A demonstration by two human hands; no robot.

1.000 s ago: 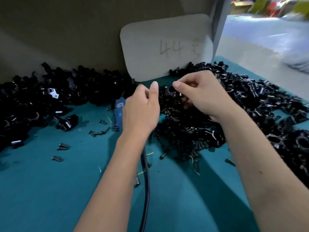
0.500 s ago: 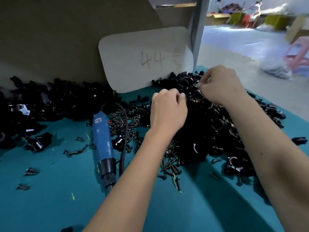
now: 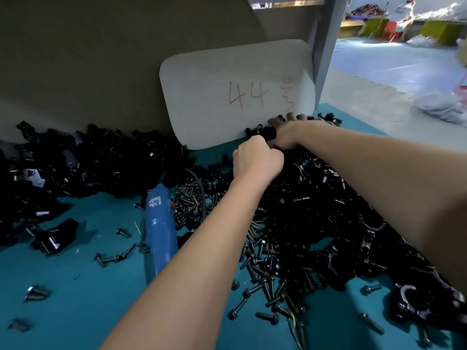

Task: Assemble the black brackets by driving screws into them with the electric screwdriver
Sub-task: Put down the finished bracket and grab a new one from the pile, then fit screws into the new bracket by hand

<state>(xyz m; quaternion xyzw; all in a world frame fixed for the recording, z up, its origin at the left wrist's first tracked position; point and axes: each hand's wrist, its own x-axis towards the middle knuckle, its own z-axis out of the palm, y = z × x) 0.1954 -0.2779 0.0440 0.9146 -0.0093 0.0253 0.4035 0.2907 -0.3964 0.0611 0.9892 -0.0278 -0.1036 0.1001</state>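
Left hand [image 3: 256,161]: I see fingers curled; what they hold, I cannot tell.
Right hand [image 3: 286,133]: reaching into the brackets [image 3: 316,198]; its grasp is hidden.
Screwdriver [image 3: 160,233]: lies unused, left of the fingers.
Progress: I judge still picking parts; no screw driven.

The electric screwdriver [image 3: 159,233] lies left of the screws [image 3: 267,269], brackets [image 3: 328,210] seemingly heaped behind.
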